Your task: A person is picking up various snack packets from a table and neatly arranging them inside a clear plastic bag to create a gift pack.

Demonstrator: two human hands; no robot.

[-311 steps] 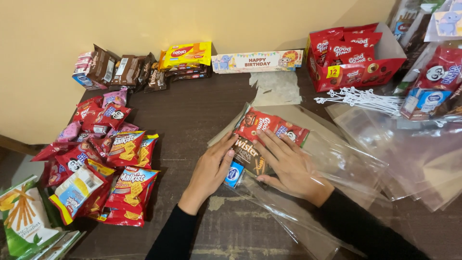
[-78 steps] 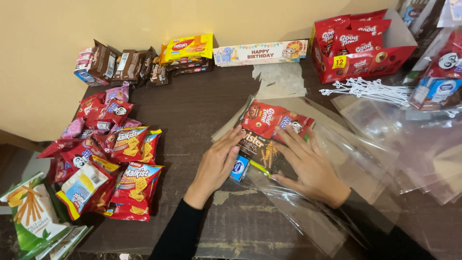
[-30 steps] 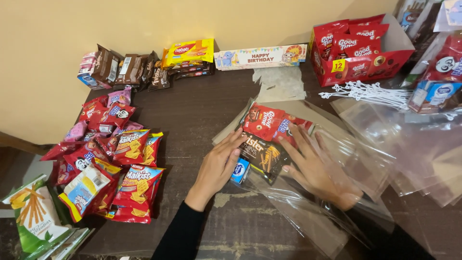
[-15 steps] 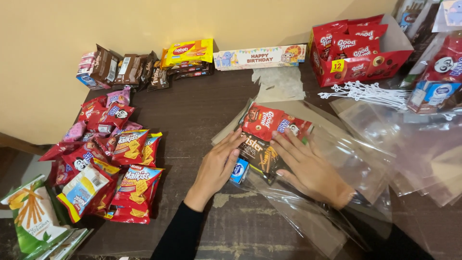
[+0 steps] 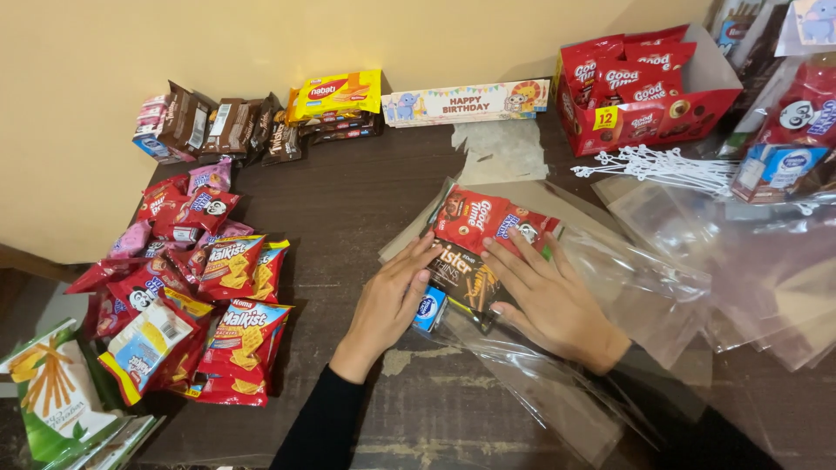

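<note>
Head view | my left hand (image 5: pixel 387 300) and right hand (image 5: pixel 549 300) lie flat, fingers spread, gripping nothing, pressing snack packets (image 5: pixel 475 248) inside clear cellophane bag (image 5: pixel 644 278) between them | bag filled, unsealed; twist ties (image 5: pixel 662 165) beyond my right, untouched.

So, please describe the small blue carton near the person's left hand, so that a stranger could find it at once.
Start at the dark wooden table and find the two hands pressing on a clear plastic bag of snacks at its centre. Just beside the left hand, by the bag's lower corner, lies the small blue carton. It alone there is blue and box-shaped; its neighbours are flat red and dark wrappers.
</note>
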